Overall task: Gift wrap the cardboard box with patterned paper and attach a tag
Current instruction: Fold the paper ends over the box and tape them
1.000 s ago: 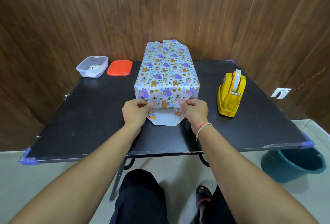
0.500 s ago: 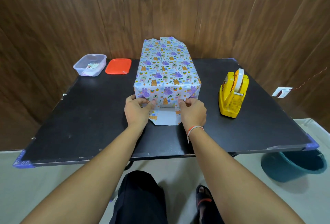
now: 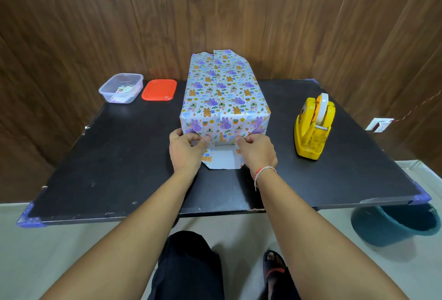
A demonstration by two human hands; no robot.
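**Near-end fold held by both hands, nothing yet taped**

The wrapped cardboard box [image 3: 221,98] stands on the black table [image 3: 119,156] directly beyond both hands, its near end face touching their fingertips. The left hand [image 3: 185,149] pinches the left side fold of the patterned paper [image 3: 210,89] against the lower left corner of that face, thumb and fingers curled onto the crease. The right hand [image 3: 257,150] does the same at the lower right corner. Between the two hands the bottom flap [image 3: 223,159] lies flat on the table, white side up, not yet raised.

The likely trouble comes from the fact that both hands are occupied. The yellow tape dispenser [image 3: 313,127] sits well out to the right of the right hand, so reaching it means letting go of one fold, and that side crease could spring open or shift. If the two creases are pressed unevenly, the bottom flap may come up skewed and leave a gap or a wrinkle on the end face. Pushing too hard could slide the box away from the hands towards the wall.

The paper beyond the box's far end still stands open, so that end remains to fold. Away to the left of the left hand sit a clear plastic tub [image 3: 120,88] with small items inside, possibly tags, and its red lid [image 3: 159,89].
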